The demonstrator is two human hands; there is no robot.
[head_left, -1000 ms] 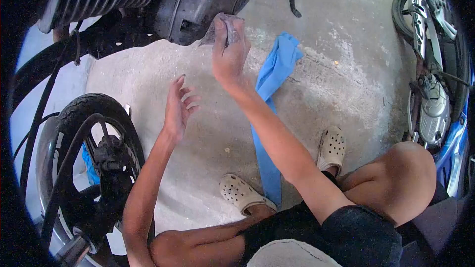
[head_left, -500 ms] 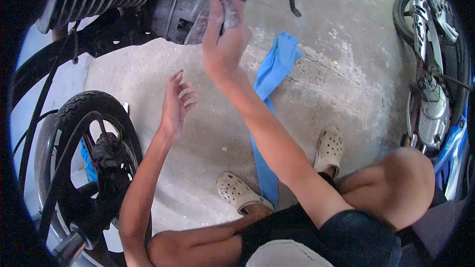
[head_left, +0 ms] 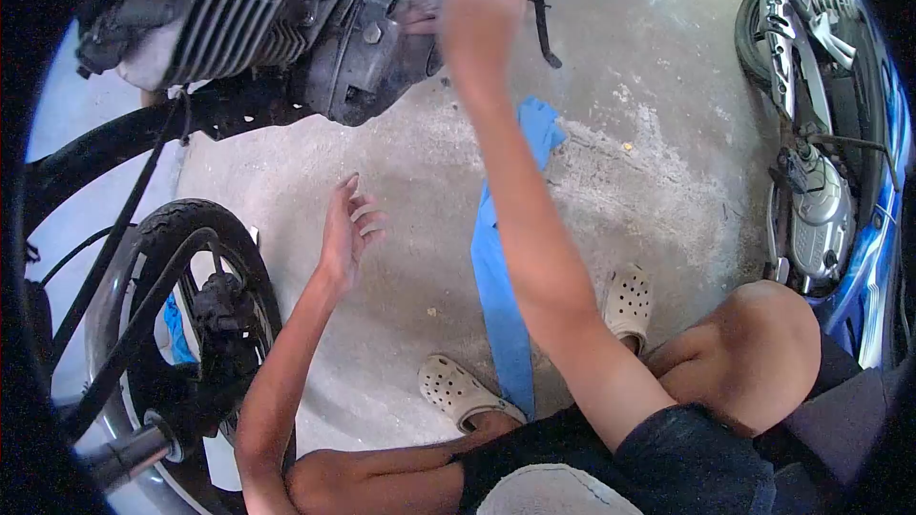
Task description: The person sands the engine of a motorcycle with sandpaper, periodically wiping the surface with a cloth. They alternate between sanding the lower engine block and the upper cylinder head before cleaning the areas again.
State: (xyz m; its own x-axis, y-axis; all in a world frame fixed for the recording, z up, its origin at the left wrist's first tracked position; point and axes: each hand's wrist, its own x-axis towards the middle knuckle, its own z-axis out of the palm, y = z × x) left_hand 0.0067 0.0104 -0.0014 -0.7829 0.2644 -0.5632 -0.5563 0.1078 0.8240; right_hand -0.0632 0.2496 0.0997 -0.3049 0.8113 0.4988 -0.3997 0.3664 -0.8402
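Note:
My right hand (head_left: 484,24) is raised against the side of a motorcycle engine (head_left: 334,57), blurred by motion. Its fingers are closed around something greyish and crumpled that I cannot make out. My left hand (head_left: 351,234) hangs in the air over the concrete floor, fingers apart and slightly curled, holding nothing. The front wheel (head_left: 258,277) of the motorcycle is to the left of it. A long blue cloth (head_left: 498,296) runs along the floor beneath my right forearm.
A second motorcycle (head_left: 821,200) stands along the right side. A black stand or pedal bar (head_left: 544,29) sticks out beyond the engine. Below are my feet in beige clogs (head_left: 456,389). A dark cable (head_left: 119,229) crosses at the left.
My right hand has moved up and to the right along the engine. The view has shifted, showing more of the engine. My left hand has stayed open, nearly in the same place.

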